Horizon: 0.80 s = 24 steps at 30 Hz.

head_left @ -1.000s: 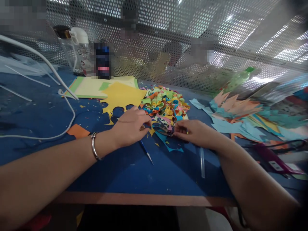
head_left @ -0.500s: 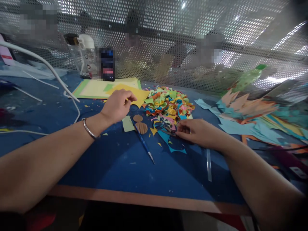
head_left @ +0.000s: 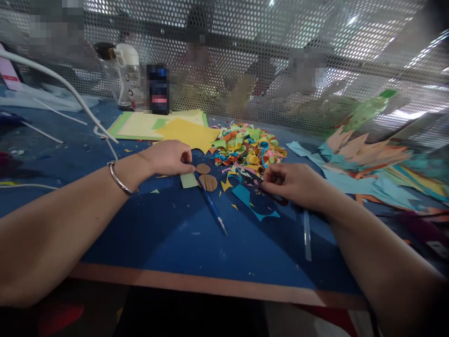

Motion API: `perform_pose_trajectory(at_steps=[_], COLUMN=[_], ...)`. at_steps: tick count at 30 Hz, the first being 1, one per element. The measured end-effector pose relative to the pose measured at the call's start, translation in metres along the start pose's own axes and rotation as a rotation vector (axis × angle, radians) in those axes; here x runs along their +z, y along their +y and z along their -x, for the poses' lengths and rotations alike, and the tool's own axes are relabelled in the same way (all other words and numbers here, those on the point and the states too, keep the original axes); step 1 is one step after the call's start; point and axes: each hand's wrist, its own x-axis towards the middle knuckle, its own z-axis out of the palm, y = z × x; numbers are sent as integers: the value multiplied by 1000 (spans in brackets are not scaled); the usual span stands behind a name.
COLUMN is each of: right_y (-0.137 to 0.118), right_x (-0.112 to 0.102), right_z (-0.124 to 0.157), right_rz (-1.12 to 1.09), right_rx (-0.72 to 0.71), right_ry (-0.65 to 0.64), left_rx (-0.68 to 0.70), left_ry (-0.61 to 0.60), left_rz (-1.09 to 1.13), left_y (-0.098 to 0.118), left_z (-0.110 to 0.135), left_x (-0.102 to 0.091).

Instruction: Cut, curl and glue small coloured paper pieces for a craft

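Note:
My left hand (head_left: pixel 171 157) is half curled, with a gap between thumb and forefinger. Its thumb is at the upper edge of a small pale green paper piece (head_left: pixel 188 180). Beside that lie two brown wood-grained discs, the larger one (head_left: pixel 208 183) nearer me, and a slim blue pen-like tool (head_left: pixel 213 209) with a pale pointed tip. My right hand (head_left: pixel 294 185) is closed around dark scissors (head_left: pixel 280 201), mostly hidden by the fingers. Left of it are blue paper offcuts (head_left: pixel 257 206). Behind both hands rises a heap of colourful paper scraps (head_left: pixel 249 145).
Yellow and green paper sheets (head_left: pixel 140 127) lie at the back, near a phone (head_left: pixel 159 89) and bottles (head_left: pixel 129 77). Cut paper strips (head_left: pixel 368 182) spread at the right. A white cable (head_left: pixel 66 89) arches at left; a clear strip (head_left: pixel 307 236) lies below my right wrist.
My left hand has come down from over the yellow sheet to the pale green piece. The scissors' blades now show less beside my right hand, and the view has shifted slightly.

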Motion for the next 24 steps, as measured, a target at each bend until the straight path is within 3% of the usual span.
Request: perform_pose_trajectory(at_steps=[4,6,10,14,18,21,24], right_y=[5,7,4,-2,-5,-5,-5], right_x=[-1,-2,-2,-3,-4,-5,-6], right_z=[0,0,0,2,5,6,6], right_rz=[-64,-51,0,12,-3,-4,14], right_rx=[-25,-51,-98,-122,-126,-124,-111], right_ry=[53,72,104,119,121,106,114], left_rx=[15,29,120,65,27,85,148], left_ry=[-108,-46,213,198,186,204,233], left_rz=[19,45,68,-19,-14,173,507], left_y=[-1,2,17,27,25,22,28], left_z=[-2,-2,-3,-5,-7,-8,-8], left_x=[0,2,15,28,29,25,23])
